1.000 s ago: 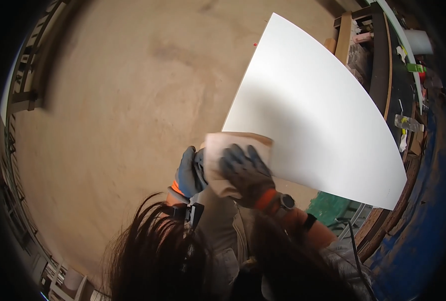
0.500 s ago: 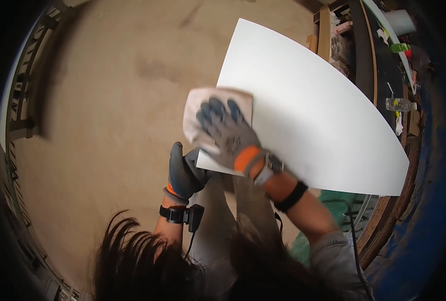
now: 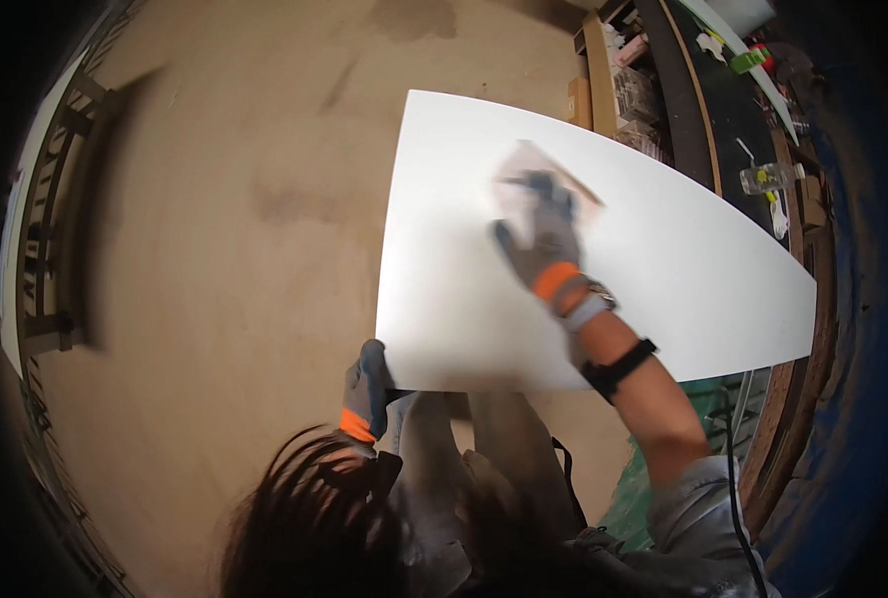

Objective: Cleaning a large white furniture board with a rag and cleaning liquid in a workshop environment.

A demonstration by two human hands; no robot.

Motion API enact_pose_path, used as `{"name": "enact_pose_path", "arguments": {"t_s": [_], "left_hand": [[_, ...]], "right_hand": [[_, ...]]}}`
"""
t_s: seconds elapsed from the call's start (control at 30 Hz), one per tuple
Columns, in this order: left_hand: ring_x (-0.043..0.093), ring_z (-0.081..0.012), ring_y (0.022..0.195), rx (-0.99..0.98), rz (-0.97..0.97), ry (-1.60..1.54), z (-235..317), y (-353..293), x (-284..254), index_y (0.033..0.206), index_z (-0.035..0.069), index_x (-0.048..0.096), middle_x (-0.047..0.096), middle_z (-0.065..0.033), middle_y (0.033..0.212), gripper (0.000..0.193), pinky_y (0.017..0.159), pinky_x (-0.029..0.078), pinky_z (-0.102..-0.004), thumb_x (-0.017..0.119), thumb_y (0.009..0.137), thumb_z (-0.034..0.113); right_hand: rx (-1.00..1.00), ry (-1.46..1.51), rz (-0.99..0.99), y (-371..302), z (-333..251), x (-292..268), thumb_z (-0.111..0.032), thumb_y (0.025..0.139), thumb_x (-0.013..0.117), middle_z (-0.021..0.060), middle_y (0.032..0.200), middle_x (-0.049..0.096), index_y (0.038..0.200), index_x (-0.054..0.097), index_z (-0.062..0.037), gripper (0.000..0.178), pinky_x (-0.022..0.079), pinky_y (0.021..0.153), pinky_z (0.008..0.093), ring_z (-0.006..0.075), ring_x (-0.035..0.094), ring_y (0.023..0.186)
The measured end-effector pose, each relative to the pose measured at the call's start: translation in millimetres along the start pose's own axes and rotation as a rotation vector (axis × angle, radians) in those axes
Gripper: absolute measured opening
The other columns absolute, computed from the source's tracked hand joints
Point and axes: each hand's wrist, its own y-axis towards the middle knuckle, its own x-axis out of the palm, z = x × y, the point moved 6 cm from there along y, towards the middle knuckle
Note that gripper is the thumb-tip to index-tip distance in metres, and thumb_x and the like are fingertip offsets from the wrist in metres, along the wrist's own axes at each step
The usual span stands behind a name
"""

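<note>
A large white panel point(image 3: 444, 259) with one curved edge and a pointed right end spreads out in front of me, above my legs. My left hand point(image 3: 367, 384), in a grey work glove with an orange cuff, is closed on the panel's near left corner; its fingers are partly hidden below the panel. My right hand point(image 3: 547, 234), gloved the same way, presses a pale pinkish cloth point(image 3: 527, 159) against the panel's upper middle. Both this hand and the cloth are smeared by motion.
A dark workbench point(image 3: 728, 130) on the right carries a clear plastic bottle point(image 3: 766, 178) and a green item point(image 3: 749, 61). Boxes sit on a shelf beneath it, with a cardboard box point(image 3: 578, 103) at its side. A dark rack point(image 3: 50, 329) stands far left on the brown floor point(image 3: 254, 199).
My right hand has moved with the cloth from the panel's left edge up and right. The panel now sits lower and tilts differently in view; my left hand stays at its corner.
</note>
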Motion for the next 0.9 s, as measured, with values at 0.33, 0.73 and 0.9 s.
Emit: {"name": "enact_pose_path", "arguments": {"t_s": [0.33,0.73,0.9], "left_hand": [[0.063,-0.0278,0.089,-0.025,0.039,0.29,17.1,-7.8,0.1,0.114,-0.004,0.052,0.061,-0.0142,0.102,0.066,0.07,0.057,-0.0409,0.046,0.089,0.057],[0.057,-0.0297,0.105,-0.013,0.074,0.227,2.2,11.3,-25.8,0.131,0.0,0.042,0.055,-0.0161,0.121,0.072,0.085,0.051,-0.044,0.041,0.091,0.06],[0.056,-0.0313,0.108,0.02,0.093,0.257,5.1,13.7,-28.5,0.133,0.001,0.04,0.052,-0.016,0.124,0.073,0.085,0.052,-0.0453,0.039,0.091,0.061]], "right_hand": [[-0.005,0.036,-0.033,134.1,31.1,13.5,-0.054,0.091,0.033,0.0089,0.152,0.023,0.144,0.03,-0.0125,0.067,0.008,0.115,0.0425,0.0275,0.017,0.141],[0.462,0.001,-0.066,47.8,292.6,-13.2,-0.06,0.087,0.035,0.0217,0.149,0.022,0.142,0.028,0.0022,0.083,0.008,0.115,0.0376,0.0316,0.017,0.141],[-0.294,0.137,-0.155,52.9,111.6,-9.2,-0.053,0.089,0.039,0.0082,0.15,0.027,0.142,0.033,-0.0113,0.068,0.009,0.115,0.0427,0.0264,0.017,0.141]]}}
